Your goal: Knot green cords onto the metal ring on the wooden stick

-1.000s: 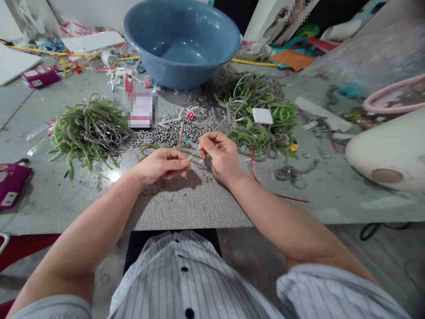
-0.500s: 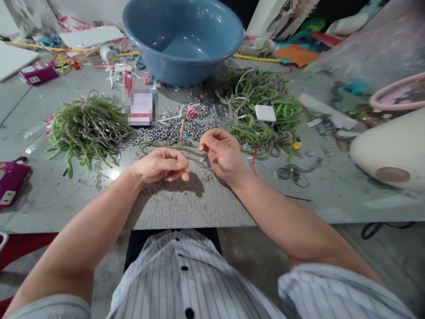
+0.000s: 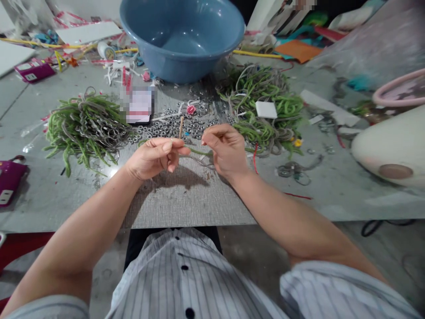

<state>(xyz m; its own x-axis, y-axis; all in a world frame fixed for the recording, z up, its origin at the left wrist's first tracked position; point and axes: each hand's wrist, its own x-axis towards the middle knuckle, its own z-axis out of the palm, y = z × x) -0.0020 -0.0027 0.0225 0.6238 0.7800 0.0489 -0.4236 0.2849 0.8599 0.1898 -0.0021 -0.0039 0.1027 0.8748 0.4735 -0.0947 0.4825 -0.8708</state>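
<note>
From my end of the camera feed, the gray bench (image 3: pixel 186 208) takes up most of the view. Toward its far edge sits the blue basin (image 3: pixel 186 62). Nearer me, right of the middle, is a loose heap of green and gray cords (image 3: pixel 287 105); toward the left edge lies a tied-looking bundle of cords (image 3: pixel 68 133).

Over the bench's near edge come the two forearms. The left hand (image 3: pixel 156 156) has its thumb laid against the forefinger with the other fingers loosely bent; I cannot tell whether anything thin is pinched there. The right hand (image 3: pixel 227 149) has thumb and forefinger drawn together, the rest curled, and I cannot tell whether those tips close on something either. A gap separates the hands.

The thing nearest both is a green cord (image 3: pixel 198 151), lying on the bench just beyond the hands, a gray strand (image 3: pixel 203 164) beside it. I judge it light, soft and limp, with a fuzzy grip rather than a slippery one; I'd pinch it close to an end, because held mid-length it would droop.

Past it, a slim wooden stick (image 3: pixel 181 127) stands roughly upright before scattered metal rings (image 3: pixel 159 130), which look hard, small and likely to slide; I'd take one by its rim.
</note>
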